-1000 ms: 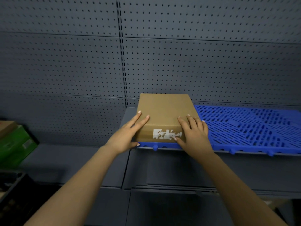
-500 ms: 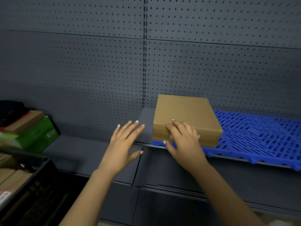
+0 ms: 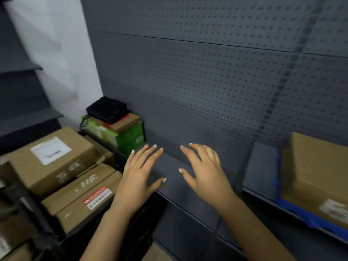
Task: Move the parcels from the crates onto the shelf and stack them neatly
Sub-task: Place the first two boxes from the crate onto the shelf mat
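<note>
**A:** How is the shelved parcel looking?

**B:** The parcel (image 3: 318, 170) is showing as a plain brown cardboard box, blurred, with a pale label (image 3: 333, 210) on its near face. It is sitting on the left end of the blue mat (image 3: 301, 213), by the front edge of the shelf (image 3: 261, 174). A bare grey strip of shelf is lying to its left.

**A:** Which way is it pointing?

**B:** Its labelled face is facing the shelf's front edge. Its long axis seems to be running from that edge back toward the pegboard panel (image 3: 207, 81), though the picture's right border is cutting part of it off.

**A:** What am I counting?

**B:** One parcel is on the shelf. In the crate (image 3: 35, 213) at the left, one big parcel (image 3: 50, 166) with a white label (image 3: 50, 150) is lying on top. Two flat parcels (image 3: 88, 202) are lying just beside it, and one of them is carrying a red sticker (image 3: 98, 197). More cardboard is showing lower down, too hidden to count. Beyond the crate, one green box (image 3: 130, 138) is carrying one small brown box (image 3: 124, 122) and one black pouch (image 3: 107, 109).

**A:** And the hands?

**B:** There are two, both holding nothing. The left hand (image 3: 139, 172) and the right hand (image 3: 205, 172) are spreading their fingers apart, palms down, over the lower grey ledge (image 3: 169, 166). They are hovering between the crate and the parcel, well apart from the parcel. I cannot tell whether they are touching the ledge.
</note>
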